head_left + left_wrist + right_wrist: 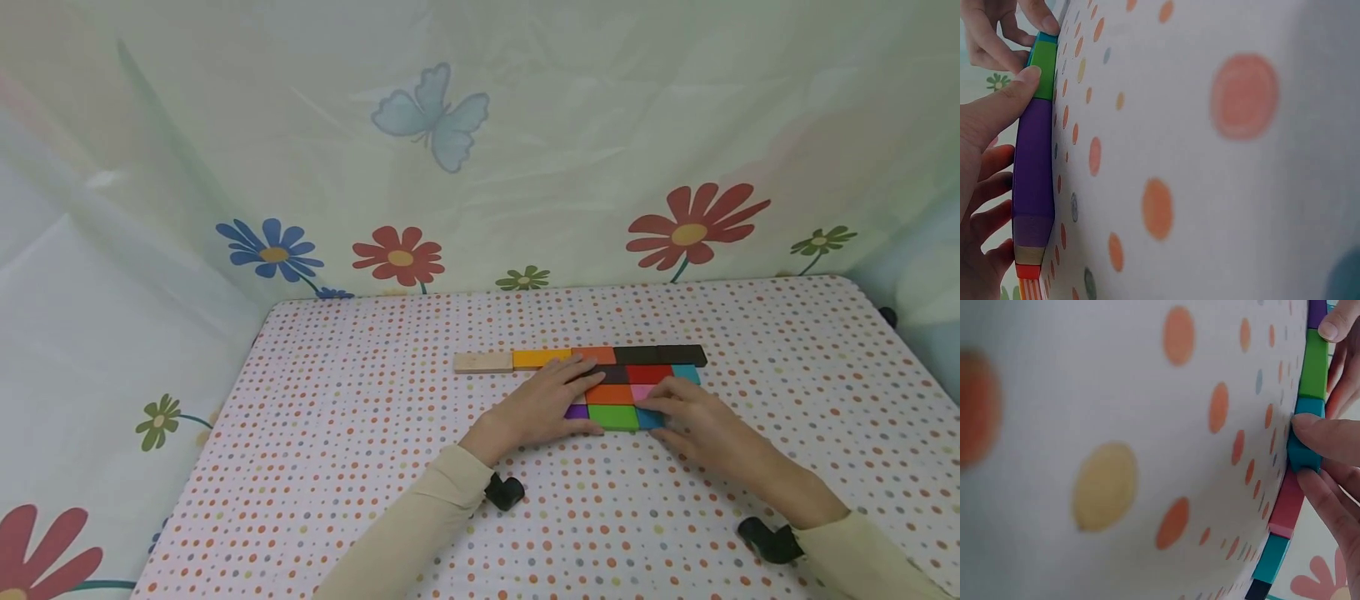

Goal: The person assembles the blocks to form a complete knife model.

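Note:
Coloured blocks lie flat in rows on the table. My left hand (536, 408) rests over their left part, its thumb on the front row where a purple block (1034, 169) meets a green block (612, 417). Its other fingers lie across the rows behind, hiding some blocks. At the front row's right end, my right hand (701, 421) pinches a blue block (1305, 434) between thumb and fingers. This block sits against the green one. Behind are an orange block (609, 394) and a pink block (642, 392), then dark brown, red (649, 374) and light blue (686, 373) blocks.
The back row runs from a plain wooden block (483, 362) through a yellow block (540, 357) and an orange-red one to black blocks (681, 356). A dotted cloth (360, 417) covers the table. A flowered curtain (555, 158) hangs behind it.

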`<state>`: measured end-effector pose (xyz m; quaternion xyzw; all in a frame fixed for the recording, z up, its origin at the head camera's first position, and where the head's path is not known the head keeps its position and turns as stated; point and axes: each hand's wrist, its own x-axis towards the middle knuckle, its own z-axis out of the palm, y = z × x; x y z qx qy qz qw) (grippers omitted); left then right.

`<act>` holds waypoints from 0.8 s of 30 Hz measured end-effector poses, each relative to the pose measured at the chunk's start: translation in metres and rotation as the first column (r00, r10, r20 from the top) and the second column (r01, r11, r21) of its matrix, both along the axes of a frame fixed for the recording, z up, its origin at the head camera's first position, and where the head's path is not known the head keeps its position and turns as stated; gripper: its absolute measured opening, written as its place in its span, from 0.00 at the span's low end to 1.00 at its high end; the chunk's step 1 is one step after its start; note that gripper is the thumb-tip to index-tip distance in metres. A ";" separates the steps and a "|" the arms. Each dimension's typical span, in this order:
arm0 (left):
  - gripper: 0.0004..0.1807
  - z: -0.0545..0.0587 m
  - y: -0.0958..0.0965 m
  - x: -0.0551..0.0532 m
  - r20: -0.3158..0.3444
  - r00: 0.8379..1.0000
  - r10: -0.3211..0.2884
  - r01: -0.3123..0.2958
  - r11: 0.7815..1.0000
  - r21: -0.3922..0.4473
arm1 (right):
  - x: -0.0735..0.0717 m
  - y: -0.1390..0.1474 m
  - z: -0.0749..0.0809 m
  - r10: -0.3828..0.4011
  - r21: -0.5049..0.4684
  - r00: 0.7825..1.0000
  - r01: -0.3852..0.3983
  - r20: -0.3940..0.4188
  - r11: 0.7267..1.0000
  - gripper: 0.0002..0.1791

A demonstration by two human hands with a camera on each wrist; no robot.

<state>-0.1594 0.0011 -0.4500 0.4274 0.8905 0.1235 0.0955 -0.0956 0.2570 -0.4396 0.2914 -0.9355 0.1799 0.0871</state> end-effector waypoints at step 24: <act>0.42 0.005 -0.011 0.008 -0.055 0.998 0.000 -0.002 0.999 -0.036 | -0.010 0.011 0.021 -0.075 -0.143 0.993 0.062 -0.086 0.988 0.33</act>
